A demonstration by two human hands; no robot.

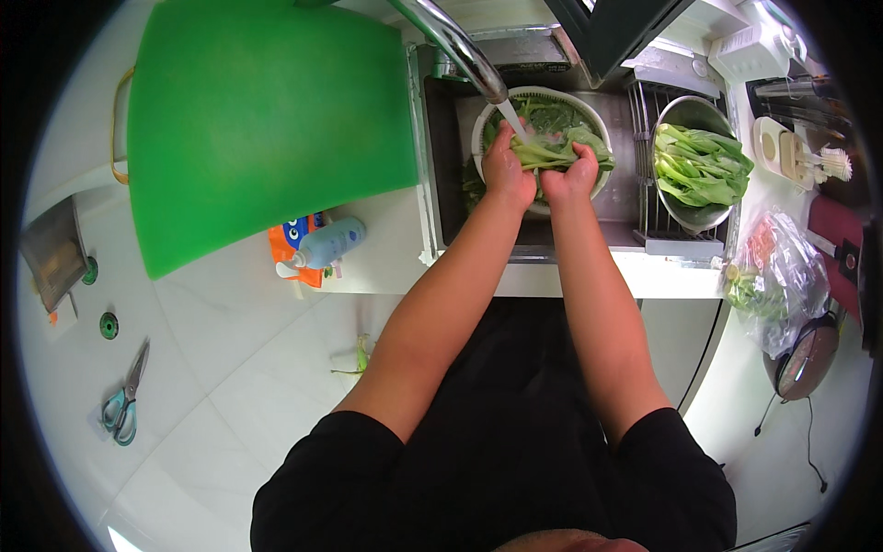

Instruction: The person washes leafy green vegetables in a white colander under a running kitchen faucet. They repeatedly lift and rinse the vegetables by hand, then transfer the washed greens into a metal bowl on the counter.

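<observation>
Between them, my left hand point(509, 165) and my right hand point(574, 171) grip a bunch of leafy greens point(541, 153), its pale stems on the left and leaves on the right. Water runs onto the bunch from the chrome faucet point(476, 65). Both hands are over a round white colander point(601, 117) with more wet greens point(552, 114) inside. The colander sits in a metal sink point(624, 200), and some leaves lie to its left in the basin. My fingertips are partly hidden by the greens and splashing water.
Right of the basin, a steel bowl point(690, 219) of leafy greens point(700, 165) rests on a wire rack point(643, 138). A green cutting board point(276, 124) lies at left, near a pump bottle point(331, 243). A plastic bag point(776, 283) of produce sits at right; scissors point(127, 400) lie far left.
</observation>
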